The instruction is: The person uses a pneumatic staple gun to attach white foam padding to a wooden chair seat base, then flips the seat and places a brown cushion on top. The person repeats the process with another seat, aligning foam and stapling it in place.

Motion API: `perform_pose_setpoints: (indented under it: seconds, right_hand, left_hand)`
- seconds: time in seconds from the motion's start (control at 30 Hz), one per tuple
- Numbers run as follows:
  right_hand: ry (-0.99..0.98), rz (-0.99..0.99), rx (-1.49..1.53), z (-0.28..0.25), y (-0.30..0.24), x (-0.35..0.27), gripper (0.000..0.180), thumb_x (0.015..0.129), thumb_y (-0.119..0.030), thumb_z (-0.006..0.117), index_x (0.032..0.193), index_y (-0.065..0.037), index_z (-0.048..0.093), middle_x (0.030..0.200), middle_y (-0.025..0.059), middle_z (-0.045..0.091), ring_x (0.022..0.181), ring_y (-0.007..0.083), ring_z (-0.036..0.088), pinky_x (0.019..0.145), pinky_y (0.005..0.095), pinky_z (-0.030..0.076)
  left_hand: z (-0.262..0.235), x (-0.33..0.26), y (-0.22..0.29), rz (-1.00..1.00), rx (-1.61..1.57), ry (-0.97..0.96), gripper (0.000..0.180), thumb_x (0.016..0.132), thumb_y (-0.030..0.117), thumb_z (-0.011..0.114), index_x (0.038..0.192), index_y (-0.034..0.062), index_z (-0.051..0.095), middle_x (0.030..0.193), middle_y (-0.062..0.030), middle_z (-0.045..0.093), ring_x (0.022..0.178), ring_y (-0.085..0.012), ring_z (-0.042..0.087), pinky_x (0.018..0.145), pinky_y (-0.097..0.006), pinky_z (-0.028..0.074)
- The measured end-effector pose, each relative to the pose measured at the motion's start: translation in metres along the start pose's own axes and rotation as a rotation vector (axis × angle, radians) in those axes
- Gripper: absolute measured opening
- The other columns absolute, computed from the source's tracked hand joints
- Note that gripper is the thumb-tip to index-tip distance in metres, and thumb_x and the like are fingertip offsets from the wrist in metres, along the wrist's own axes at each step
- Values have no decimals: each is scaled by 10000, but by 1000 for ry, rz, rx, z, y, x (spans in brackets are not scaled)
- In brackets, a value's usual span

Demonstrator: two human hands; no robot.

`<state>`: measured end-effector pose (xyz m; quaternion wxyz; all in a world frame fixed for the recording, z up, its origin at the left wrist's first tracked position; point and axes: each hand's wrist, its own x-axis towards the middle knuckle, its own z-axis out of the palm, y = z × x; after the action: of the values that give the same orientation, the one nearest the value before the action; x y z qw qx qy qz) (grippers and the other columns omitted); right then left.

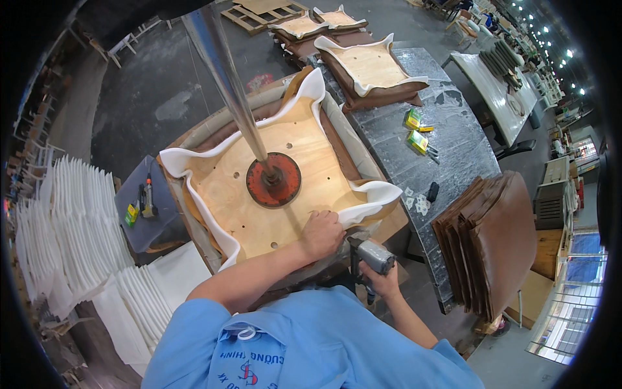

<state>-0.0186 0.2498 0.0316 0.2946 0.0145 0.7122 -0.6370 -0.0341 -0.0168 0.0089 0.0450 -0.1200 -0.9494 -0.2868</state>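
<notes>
Head view: A square plywood panel (317,175) lies in the middle, underside-type holes showing in its face. White padding (312,87) stands turned up around its edges, with a brown cover (338,139) beneath, visible along the right side. A red disc (285,196) at the foot of a slanting metal rod (227,78) rests on the panel's face.

The left grip (323,235) is at the panel's near edge, right of its middle, fingers curled in beside the padding; whether any material is pinched cannot be determined. The right grip (382,280) is closed around the handle of a grey staple gun (376,254), its nose directed left, just beside the left grip.

To the right stands a film-covered counter (389,142). It carries a second padded panel (372,65) at the far end, two yellow-green boxes (416,141) near the middle, and a stack of brown covers (499,246) at the near right. At left, a blue-grey seat (139,236) bears a hand tool (149,201) and another small box (132,214); white sheets (71,220) stand in rows left of it.
</notes>
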Motion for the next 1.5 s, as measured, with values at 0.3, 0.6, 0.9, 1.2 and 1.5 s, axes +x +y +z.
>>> perform_pose_setpoints:
  seconds: [0.3, 0.6, 0.9, 1.2, 1.5]
  right_hand:
    - [-41, 43, -79, 5, -20, -7, 691, 937, -150, 923, 1549, -14, 633, 1391, 91, 725, 1279, 180, 682, 1121, 353, 532]
    - [-31, -125, -364, 13, -31, -9, 688, 936, -150, 927, 1550, -35, 640, 1433, 135, 728, 1301, 206, 691, 1145, 370, 530]
    - [-77, -67, -404, 13, -38, -4, 697, 949, -191, 930, 1560, -35, 631, 1435, 137, 745, 1315, 214, 704, 1143, 382, 544]
    - [-59, 11, -432, 19, -42, 3, 696, 966, -181, 916, 1578, -39, 617, 1268, 94, 777, 1004, 140, 729, 854, 326, 612]
    - [-104, 185, -455, 36, -89, 17, 427, 971, -182, 902, 1310, 3, 720, 861, 44, 744, 677, 132, 685, 590, 326, 555]
  left_hand:
    - [1, -11, -8, 137, -146, 22, 147, 922, 197, 763, 839, 76, 762, 930, -132, 639, 947, -335, 638, 860, -494, 475]
    - [0, -29, 2, -130, -110, 226, 232, 884, 252, 848, 796, 89, 708, 948, -116, 621, 967, -350, 616, 858, -507, 446]
    - [0, -43, 3, -167, -166, 230, 179, 881, 235, 850, 851, 82, 761, 963, -115, 611, 1016, -337, 604, 889, -504, 435]
    - [5, -45, 1, -199, -163, 369, 167, 900, 205, 823, 851, 59, 758, 964, -129, 602, 1015, -347, 596, 893, -503, 439]
    - [20, -44, -1, -306, -196, 424, 163, 910, 203, 804, 849, 59, 759, 997, -123, 593, 1032, -337, 568, 935, -505, 432]
